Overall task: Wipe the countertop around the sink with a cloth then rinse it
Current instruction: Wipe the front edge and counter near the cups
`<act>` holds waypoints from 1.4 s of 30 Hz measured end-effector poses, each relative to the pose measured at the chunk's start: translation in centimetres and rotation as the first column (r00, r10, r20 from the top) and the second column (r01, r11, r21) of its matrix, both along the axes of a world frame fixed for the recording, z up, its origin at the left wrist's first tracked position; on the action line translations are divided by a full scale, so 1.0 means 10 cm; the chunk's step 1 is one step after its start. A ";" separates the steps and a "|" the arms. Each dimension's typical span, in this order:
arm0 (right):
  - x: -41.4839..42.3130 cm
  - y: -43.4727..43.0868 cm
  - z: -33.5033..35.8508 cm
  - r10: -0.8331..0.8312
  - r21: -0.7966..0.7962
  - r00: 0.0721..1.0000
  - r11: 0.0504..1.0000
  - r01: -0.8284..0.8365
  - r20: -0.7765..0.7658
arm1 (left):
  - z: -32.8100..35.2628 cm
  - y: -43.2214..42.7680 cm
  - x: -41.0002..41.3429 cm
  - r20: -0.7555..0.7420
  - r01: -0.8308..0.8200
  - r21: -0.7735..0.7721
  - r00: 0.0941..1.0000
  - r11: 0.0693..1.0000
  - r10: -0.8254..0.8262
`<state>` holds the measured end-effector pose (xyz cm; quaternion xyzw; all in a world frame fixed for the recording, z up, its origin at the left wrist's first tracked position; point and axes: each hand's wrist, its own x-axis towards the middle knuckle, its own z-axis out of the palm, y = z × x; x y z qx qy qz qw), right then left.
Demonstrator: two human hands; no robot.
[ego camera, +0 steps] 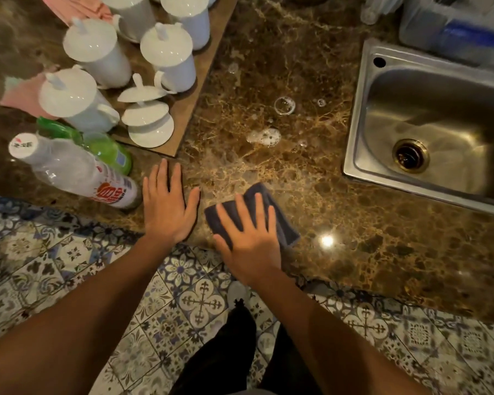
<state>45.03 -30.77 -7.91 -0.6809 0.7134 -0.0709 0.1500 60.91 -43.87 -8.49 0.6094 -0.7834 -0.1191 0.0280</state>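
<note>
Grey cloth (285,228) under flat R hand (248,240)

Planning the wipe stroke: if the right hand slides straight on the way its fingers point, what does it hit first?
Likely the white soapy foam patch on the brown marble countertop; only bare stone before it.

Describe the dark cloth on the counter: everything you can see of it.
The cloth is dark grey-blue, looks soft like microfibre, and is folded into a rough rectangle. It lies flat on the brown marbled countertop near its front edge, left of the sink, set at a slant. The right hand presses on it with straight, spread fingers, covering its middle. The left hand lies flat on the counter close beside it, apparently not touching.
</note>
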 end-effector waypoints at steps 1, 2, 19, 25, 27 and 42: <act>-0.03 -0.03 0.01 0.074 -0.009 0.997 0.997 -0.074 0.008 | -0.01 0.00 -0.03 0.002 -0.027 -0.007 1.000 1.000 0.027; -0.12 -0.07 0.01 0.160 -0.012 0.987 0.987 -0.160 0.003 | -0.02 -0.01 -0.05 0.013 -0.044 -0.016 0.999 0.999 0.044; 0.13 -0.22 0.03 -0.016 0.079 1.000 0.997 0.016 -0.009 | -0.04 -0.05 -0.01 -0.111 -0.089 0.000 0.990 0.996 0.089; 0.22 -0.67 -0.06 0.242 -0.008 0.970 0.970 -0.242 0.016 | 0.00 -0.03 0.03 -0.452 -0.163 0.048 0.876 0.986 0.167; 0.23 -1.01 -0.09 0.161 0.010 0.987 0.987 -0.161 0.005 | -0.01 -0.02 0.02 -0.523 -0.196 0.062 0.829 0.979 0.199; 0.29 -0.27 -0.04 0.166 -0.090 0.984 0.983 -0.160 0.065 | 0.02 -0.01 0.05 -0.505 -0.170 0.047 0.846 0.984 0.170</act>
